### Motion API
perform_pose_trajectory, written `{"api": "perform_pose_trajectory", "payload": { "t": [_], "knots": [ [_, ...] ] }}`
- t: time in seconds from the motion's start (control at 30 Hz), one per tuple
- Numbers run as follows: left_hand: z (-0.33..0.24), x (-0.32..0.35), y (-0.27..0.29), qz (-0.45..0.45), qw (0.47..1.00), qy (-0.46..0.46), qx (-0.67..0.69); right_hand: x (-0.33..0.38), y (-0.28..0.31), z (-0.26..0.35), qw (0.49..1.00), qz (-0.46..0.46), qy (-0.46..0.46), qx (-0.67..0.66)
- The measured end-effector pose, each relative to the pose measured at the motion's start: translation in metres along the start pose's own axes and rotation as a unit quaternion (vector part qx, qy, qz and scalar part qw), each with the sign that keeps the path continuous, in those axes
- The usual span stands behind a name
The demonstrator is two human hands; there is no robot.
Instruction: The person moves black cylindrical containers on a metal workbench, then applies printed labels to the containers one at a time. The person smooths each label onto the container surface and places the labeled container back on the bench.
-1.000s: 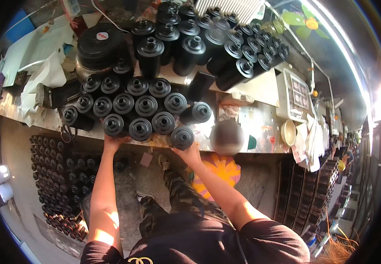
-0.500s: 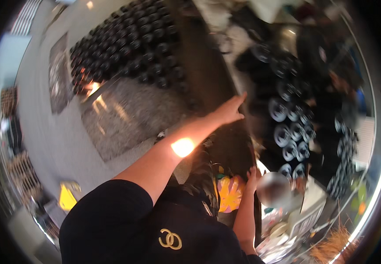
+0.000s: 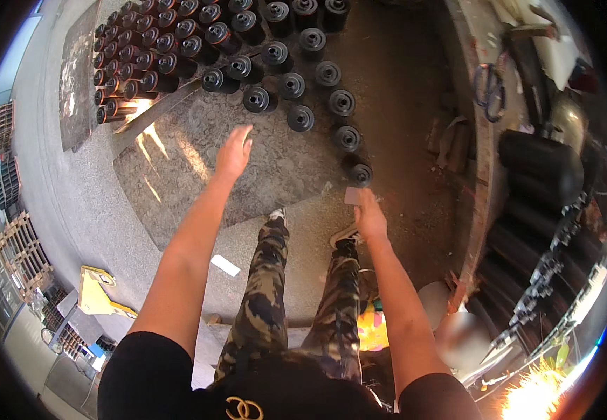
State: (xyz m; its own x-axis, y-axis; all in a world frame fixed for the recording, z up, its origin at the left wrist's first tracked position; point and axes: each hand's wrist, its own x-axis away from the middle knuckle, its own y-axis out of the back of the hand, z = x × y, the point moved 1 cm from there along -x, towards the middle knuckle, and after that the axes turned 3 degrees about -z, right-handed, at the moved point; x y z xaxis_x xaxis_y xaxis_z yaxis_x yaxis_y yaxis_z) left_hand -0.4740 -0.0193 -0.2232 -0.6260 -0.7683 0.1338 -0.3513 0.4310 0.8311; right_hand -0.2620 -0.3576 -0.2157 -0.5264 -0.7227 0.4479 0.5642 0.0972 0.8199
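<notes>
My left hand (image 3: 233, 152) is over the stained floor mat, fingers stretched out and thumb apart, with nothing in it. Further right, my right hand (image 3: 370, 215) is by the nearest black ribbed-free cylinder (image 3: 361, 174), its fingertips close to the cylinder's lower edge; whether they touch cannot be told. A small pale pinkish flat piece (image 3: 352, 196) shows beside these fingers. I cannot make out whether it is held or lies behind them. From that cylinder, a loose row of upright black cylinders (image 3: 342, 103) with round hubbed tops runs away from me.
A dense block of similar cylinders (image 3: 191, 47) stands at the far left. Dark cylinders lie stacked on the right behind a bench edge (image 3: 482, 175), with scissors (image 3: 489, 91) there. Sparks (image 3: 534, 392) glow lower right. A yellow pallet jack (image 3: 100, 290) and a white card (image 3: 225, 265) are on the left.
My view has swung toward the floor cylinders. My left hand has left the bench edge at the right and is over the mat; my right hand has moved forward from the bench to the nearest cylinder.
</notes>
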Motion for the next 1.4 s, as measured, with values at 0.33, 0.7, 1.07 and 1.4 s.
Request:
{"api": "perform_pose_trajectory", "payload": {
  "t": [0.33,0.7,1.07,1.4],
  "knots": [
    [0.058,-0.094,-0.055,-0.078,0.99,-0.062,-0.095,-0.083,-0.023,0.038,0.99,0.086,-0.116,-0.002],
    [0.073,-0.112,-0.059,-0.02,0.985,-0.105,-0.139,-0.051,-0.055,0.015,0.993,-0.097,-0.054,0.046],
    [-0.016,-0.059,-0.072,0.093,0.965,-0.195,-0.151,-0.107,-0.021,0.032,0.997,-0.025,-0.064,0.024],
    [-0.013,-0.085,-0.116,0.14,0.944,-0.2,-0.22,-0.165,-0.043,0.041,0.998,0.02,-0.027,0.044]
  ]
}}
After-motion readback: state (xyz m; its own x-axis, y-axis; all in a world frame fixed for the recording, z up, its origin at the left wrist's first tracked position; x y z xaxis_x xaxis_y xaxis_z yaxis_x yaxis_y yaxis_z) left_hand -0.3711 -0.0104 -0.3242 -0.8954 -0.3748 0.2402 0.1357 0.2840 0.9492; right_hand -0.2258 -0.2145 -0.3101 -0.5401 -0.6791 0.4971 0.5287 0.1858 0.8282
